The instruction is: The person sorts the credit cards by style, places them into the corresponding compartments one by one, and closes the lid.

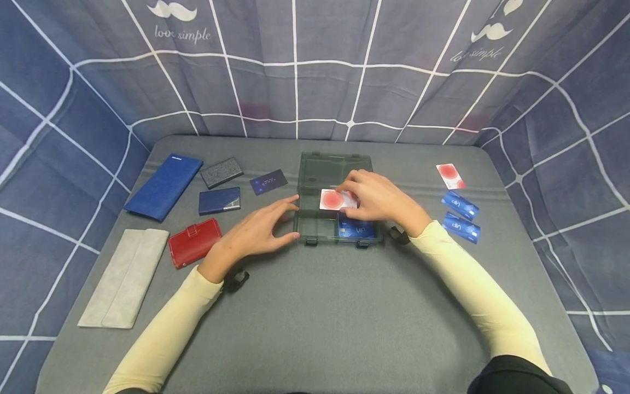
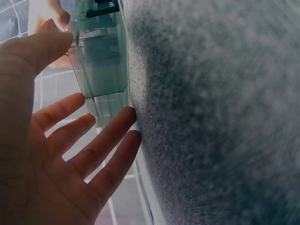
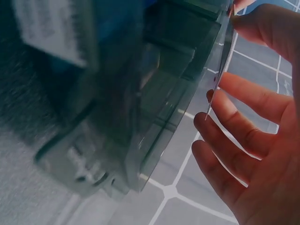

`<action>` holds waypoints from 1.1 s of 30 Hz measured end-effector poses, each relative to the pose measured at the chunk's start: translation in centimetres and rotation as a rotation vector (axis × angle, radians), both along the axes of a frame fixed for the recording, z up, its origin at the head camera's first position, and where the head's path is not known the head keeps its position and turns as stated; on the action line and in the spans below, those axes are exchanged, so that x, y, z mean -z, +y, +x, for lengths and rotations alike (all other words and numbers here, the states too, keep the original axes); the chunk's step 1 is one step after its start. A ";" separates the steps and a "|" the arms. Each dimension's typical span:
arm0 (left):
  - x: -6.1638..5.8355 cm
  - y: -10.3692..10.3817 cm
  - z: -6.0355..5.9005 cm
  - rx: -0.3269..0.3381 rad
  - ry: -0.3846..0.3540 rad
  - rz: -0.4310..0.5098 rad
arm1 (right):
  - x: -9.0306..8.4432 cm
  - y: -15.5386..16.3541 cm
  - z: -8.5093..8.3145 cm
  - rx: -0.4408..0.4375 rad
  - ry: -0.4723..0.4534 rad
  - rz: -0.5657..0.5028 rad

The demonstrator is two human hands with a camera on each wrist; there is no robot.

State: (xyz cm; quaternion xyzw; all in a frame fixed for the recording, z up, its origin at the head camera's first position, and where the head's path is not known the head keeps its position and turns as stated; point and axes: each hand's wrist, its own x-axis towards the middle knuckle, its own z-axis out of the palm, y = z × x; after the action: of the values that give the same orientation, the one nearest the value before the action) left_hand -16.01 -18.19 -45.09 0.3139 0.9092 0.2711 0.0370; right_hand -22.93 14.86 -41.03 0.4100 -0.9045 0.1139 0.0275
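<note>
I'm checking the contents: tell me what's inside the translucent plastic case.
A blue VIP card lies in the translucent plastic case, near its front right. The right grip holds a red-and-white card over it; what those two cover cannot be seen.

Holds, pinched in the right hand [image 1: 379, 198], a white card with a large red circle [image 1: 332, 200], raised above a translucent grey-green box [image 1: 317, 226], lying flat. Shows a blue VIP card [image 1: 352, 229] at that box's near right corner.
</note>
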 end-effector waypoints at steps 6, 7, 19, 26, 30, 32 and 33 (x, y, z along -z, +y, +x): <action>0.0 0.1 0.0 -0.005 -0.006 0.002 | 0.0 -1.3 -0.5 0.000 -0.022 0.039; 0.0 0.1 0.1 -0.006 -0.007 0.002 | -0.1 -1.5 -0.6 0.001 -0.023 0.047; 0.1 0.1 0.0 -0.006 -0.019 0.012 | -0.6 -3.6 -1.0 -0.042 0.002 0.149; 0.2 0.1 0.0 -0.007 -0.013 0.005 | -0.6 -4.5 -1.1 -0.051 0.019 0.171; 0.1 0.1 0.0 -0.007 -0.015 0.002 | -0.6 -4.9 -1.0 -0.052 0.038 0.179; 0.1 0.1 0.0 -0.010 -0.020 0.001 | -0.6 -5.0 -1.1 -0.055 0.045 0.177; 0.0 0.1 0.0 -0.011 -0.022 0.001 | -0.6 -5.1 -1.1 -0.058 0.045 0.171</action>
State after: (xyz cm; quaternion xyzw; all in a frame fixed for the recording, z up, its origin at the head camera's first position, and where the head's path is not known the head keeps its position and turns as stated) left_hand -15.98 -18.08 -45.11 0.3059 0.9103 0.2753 0.0453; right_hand -24.02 9.80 -40.47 0.4392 -0.8979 0.0275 0.0095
